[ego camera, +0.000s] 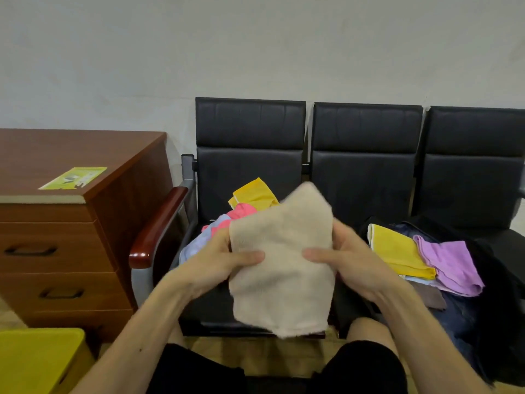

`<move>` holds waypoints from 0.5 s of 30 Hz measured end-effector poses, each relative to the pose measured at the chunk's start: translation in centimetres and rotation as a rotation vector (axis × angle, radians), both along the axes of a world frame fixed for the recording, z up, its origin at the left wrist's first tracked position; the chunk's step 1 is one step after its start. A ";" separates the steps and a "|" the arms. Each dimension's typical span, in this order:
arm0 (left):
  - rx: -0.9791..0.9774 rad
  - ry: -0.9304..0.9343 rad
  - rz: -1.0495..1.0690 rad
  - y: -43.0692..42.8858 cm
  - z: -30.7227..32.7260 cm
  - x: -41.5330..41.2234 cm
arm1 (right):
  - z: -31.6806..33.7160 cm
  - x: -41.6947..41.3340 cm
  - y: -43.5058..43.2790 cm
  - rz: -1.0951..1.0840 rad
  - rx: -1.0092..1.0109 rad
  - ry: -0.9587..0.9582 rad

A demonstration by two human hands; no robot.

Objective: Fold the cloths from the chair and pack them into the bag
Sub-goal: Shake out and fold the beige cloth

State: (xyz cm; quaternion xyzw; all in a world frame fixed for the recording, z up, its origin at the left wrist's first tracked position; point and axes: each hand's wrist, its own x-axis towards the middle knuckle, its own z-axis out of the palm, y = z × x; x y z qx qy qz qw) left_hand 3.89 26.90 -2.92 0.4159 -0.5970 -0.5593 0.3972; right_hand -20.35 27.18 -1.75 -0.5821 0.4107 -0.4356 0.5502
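Observation:
A beige cloth [281,260] hangs folded in front of me above the left seat of a black row of chairs [250,166]. My left hand [218,257] grips its left edge with the thumb on the front. Opposite it, my right hand [349,260] grips the right edge the same way. Behind the beige cloth lies a loose pile on the seat: a yellow cloth [255,193], a pink cloth [241,213] and a light blue cloth [199,243]. On the middle seat a dark open bag [483,280] holds a folded yellow cloth [397,251] and a folded purple cloth [451,265].
A wooden drawer cabinet [71,223] stands to the left with a green leaflet [74,177] on top. The chair's red-brown armrest [156,226] lies between them. A yellow box [37,362] sits at the bottom left. My knees in black shorts are at the bottom.

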 end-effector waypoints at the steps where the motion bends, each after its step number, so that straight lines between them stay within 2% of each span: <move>1: -0.112 -0.002 -0.008 -0.1 1.7 0.2 | 2.0 -0.3 0.4 0.013 -0.115 -0.021; 3: -0.312 -0.035 0.000 0.0 4.3 0.3 | 4.9 -0.5 1.0 0.038 -0.314 -0.008; 5: -0.467 -0.073 -0.025 0.1 5.5 0.1 | 5.8 -0.5 0.9 0.055 -0.399 0.026; 10: -0.499 -0.079 -0.001 -1.0 5.1 -0.4 | 5.0 -0.6 0.0 -0.058 -0.400 0.030; 15: -0.490 -0.047 0.025 -1.5 4.7 -0.6 | 3.8 -0.3 -0.2 -0.117 -0.277 -0.050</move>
